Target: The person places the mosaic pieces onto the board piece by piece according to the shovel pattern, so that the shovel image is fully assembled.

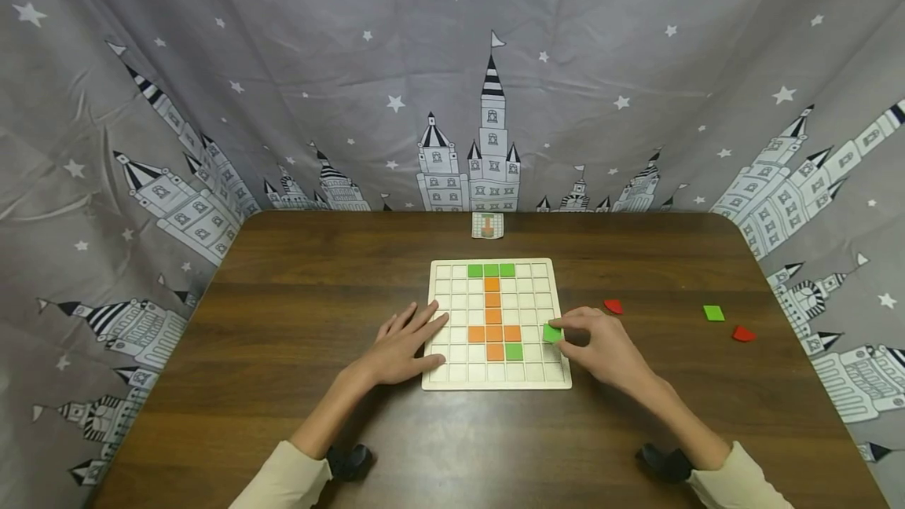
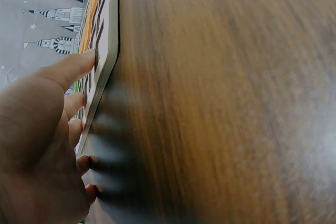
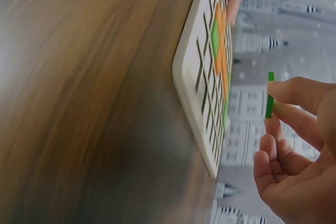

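A pale grid board lies on the table with a column and a short crossbar of orange tiles set in its squares. Three green tiles form a row at its far edge, and one more green tile sits beside the lowest orange one. With thumb and fingers my right hand pinches a green square tile just above the board's right edge. My left hand rests with spread fingers on the board's left edge.
Right of the board lie two red pieces with a curved edge and a loose green tile. A small pattern card is at the table's far edge, before a grey castle-print curtain.
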{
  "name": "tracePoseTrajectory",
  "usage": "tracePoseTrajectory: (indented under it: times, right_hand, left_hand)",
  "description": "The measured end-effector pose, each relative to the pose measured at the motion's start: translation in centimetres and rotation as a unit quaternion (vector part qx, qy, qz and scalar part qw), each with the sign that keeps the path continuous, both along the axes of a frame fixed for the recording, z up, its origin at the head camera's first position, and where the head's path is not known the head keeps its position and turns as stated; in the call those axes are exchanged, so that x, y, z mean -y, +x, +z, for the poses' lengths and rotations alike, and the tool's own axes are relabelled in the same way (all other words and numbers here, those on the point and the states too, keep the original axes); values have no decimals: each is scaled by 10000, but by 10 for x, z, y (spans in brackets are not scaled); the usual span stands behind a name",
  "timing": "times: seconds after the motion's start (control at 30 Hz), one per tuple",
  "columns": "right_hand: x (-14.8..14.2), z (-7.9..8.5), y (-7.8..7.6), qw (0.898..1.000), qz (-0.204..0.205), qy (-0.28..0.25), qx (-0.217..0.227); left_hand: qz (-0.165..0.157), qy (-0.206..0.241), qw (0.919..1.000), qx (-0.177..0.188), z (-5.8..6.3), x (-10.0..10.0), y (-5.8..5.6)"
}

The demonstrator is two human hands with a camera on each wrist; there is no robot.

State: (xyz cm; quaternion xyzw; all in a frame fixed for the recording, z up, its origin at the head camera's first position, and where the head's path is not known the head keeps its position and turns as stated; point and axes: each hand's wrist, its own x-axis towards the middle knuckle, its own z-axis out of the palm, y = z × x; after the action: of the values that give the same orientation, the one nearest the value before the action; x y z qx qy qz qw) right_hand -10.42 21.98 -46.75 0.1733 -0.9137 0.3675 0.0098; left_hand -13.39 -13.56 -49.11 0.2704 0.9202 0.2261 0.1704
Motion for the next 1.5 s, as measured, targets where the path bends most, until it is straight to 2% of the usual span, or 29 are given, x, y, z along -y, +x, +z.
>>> tracePoseTrajectory:
  times: [0.13, 0.27, 0.53, 0.77, 0.97, 1.5]
  right_hand:
    - [21, -3, -1, 9997, 208, -76, 102]
    - [40, -10, -2, 9985, 508, -193, 24]
    - [69, -19, -5, 9970, 778, 1, 0]
    - [82, -25, -5, 9970, 722, -153, 226]
    - [89, -29, -5, 9973, 721, -102, 51]
    - [102, -29, -9, 9976, 682, 138, 25]
  left_hand:
    - [17, -16, 10000, 4, -1, 0, -1]
    - [18, -24, 10000, -14, -1, -1, -1]
    - [6, -6, 10000, -35, -2, -1, -1]
    - [33, -81, 10000, -21, -2, 0, -2]
    - [19, -74, 10000, -2, -3, -1, -2]
    - [-3, -33, 10000, -33, -2, 0, 0]
